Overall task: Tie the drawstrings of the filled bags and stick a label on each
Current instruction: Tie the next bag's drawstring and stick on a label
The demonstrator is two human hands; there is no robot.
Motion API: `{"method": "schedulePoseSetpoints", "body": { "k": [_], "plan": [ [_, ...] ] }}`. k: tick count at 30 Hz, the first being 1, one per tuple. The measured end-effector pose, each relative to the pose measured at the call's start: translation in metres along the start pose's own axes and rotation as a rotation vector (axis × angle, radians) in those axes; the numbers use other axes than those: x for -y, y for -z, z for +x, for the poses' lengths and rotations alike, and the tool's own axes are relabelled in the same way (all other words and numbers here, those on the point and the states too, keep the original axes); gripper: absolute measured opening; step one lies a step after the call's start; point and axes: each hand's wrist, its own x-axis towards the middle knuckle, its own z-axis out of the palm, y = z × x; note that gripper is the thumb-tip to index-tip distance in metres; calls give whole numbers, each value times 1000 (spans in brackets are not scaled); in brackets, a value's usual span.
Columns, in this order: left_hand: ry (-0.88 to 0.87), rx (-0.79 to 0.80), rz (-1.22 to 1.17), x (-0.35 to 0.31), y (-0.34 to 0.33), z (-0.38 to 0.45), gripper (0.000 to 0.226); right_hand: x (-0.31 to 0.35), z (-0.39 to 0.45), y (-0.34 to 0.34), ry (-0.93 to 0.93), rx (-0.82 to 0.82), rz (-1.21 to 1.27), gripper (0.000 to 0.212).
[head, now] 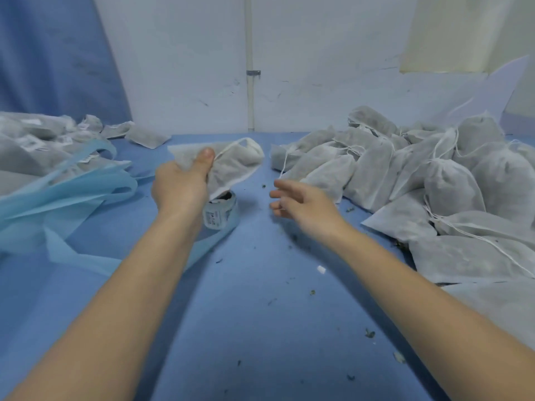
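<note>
Forearms cut off below; label roll (220, 213) half-hidden behind left hand (180, 186).

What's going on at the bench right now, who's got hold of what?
A person is working through white drawstring bags on a blue table. The left hand grips one bag above the label roll. The right hand is open and empty, beside the pile of filled bags on the right. More bags, some with labels on them, lie at far left.

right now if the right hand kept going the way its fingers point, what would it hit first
Probably the bag held up in the left hand, since the right hand has open fingers pointing left toward it; depth is unclear.
</note>
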Motion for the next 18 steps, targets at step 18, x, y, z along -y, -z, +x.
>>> {"method": "schedulePoseSetpoints", "body": {
  "k": [18],
  "plan": [
    [165, -12, 15, 11, 12, 29, 45, 3, 34, -56, 96, 124, -377, 49]
  ]
}}
